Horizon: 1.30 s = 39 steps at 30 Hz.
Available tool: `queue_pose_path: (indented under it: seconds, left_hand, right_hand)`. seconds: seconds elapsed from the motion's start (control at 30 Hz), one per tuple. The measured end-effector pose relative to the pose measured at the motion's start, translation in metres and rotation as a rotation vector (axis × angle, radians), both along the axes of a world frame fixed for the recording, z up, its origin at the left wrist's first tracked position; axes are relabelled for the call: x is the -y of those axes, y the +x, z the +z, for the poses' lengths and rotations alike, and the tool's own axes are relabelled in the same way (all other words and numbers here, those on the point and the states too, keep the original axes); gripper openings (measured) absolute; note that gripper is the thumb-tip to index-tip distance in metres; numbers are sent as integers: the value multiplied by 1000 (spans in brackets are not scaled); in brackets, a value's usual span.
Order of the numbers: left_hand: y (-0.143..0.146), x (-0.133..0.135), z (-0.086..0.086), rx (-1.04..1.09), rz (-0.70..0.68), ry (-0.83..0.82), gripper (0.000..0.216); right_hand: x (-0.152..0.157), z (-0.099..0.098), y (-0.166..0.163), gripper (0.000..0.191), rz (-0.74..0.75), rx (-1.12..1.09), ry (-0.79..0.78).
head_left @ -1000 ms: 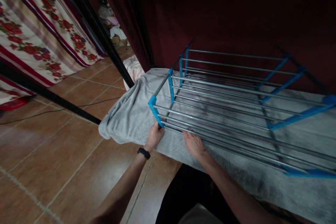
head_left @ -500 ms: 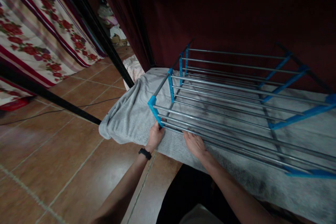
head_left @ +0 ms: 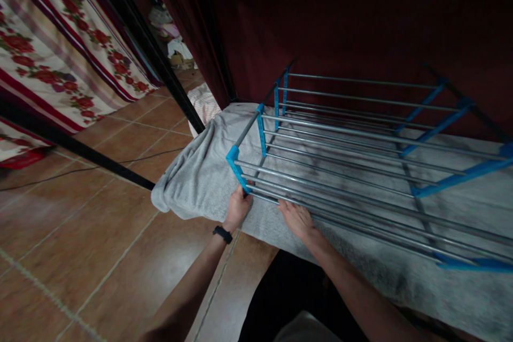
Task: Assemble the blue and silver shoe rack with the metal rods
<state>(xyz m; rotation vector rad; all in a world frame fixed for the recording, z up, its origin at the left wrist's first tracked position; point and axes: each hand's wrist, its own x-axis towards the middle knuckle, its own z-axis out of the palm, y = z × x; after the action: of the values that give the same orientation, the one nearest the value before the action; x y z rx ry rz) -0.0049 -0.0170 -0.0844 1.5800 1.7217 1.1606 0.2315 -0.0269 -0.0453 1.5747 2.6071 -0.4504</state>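
Note:
A rack of grey metal rods with blue plastic joints (head_left: 336, 181) lies on a grey blanket (head_left: 200, 176). My left hand (head_left: 238, 207), with a black band on the wrist, is closed around the rack's near left corner, just below a blue joint (head_left: 236, 168). Its fingertips are partly hidden behind that corner. My right hand (head_left: 297, 218) is to the right of it, back of the hand up. Its fingers are together and bent against the lowest near rod, with the tips partly hidden.
Black metal poles (head_left: 152, 48) slant across the left side. Beyond them hangs a flowered curtain (head_left: 60, 48) over brown floor tiles (head_left: 100, 256), where a thin black cable (head_left: 132, 161) runs. A dark red panel (head_left: 340, 21) stands behind the rack.
Almost nothing differs. Both hands keep their places at the rack's near left side, with only a tiny shift of my right hand to the left.

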Motion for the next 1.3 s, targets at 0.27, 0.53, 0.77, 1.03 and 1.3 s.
queue_pose_path:
  seconds: [0.27,0.53,0.77,1.03,1.3]
  left_hand:
    - [1,-1,2,-14,23,5,36]
    - [2,-2,1,15,17,31,36]
    - [5,0,6,-23,41,27,35]
    - [5,0,3,-21,52,3,34]
    - [4,-2,15,-69,28,-25,31]
  right_hand:
    - [-1,3,0,40,-21,-14,-28]
    - [-5,7,-1,41,-27,-23,-48]
    - [-5,8,-1,41,-19,-24,-50]
    - [-7,9,-1,43,-8,-51,-102]
    - [-13,19,-4,38,8,-137,-151]
